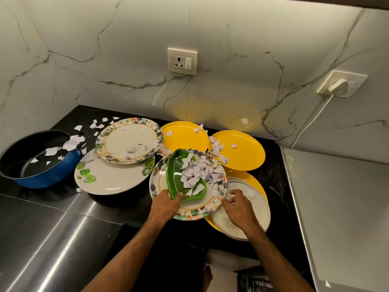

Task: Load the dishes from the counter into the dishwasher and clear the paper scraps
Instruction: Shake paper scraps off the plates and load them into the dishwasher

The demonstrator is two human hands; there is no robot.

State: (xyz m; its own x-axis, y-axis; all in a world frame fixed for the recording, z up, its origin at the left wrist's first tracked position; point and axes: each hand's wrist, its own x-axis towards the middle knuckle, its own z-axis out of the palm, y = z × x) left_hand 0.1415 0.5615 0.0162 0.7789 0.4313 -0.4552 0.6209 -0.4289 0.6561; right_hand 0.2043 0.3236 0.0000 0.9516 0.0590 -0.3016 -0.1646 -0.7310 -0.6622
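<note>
Status: early. Nothing loaded as far as the view shows.

- All dishes are on the worktop [273,175]: blue pot [42,175], leaf-print plate [109,178] with a floral plate [126,142] resting on it, two yellow plates [185,137] [246,150] at the back, and a white plate [261,207] on a third yellow plate [248,175].
- Centre plate [189,214] carries a green leaf dish [174,175] heaped with paper scraps [200,171], apparently serving as the collection point.
- Loose scraps lie in the pot, on several plates and on the worktop behind.
- Left hand [166,204] grips the centre plate's near rim, thumb on top.
- Right hand [239,207] is over the white plate, fingers curled. Whether it holds a scrap cannot be told.
- Dishwasher not identifiable.

Remaining: finish gathering scraps, discard them, load everything.
</note>
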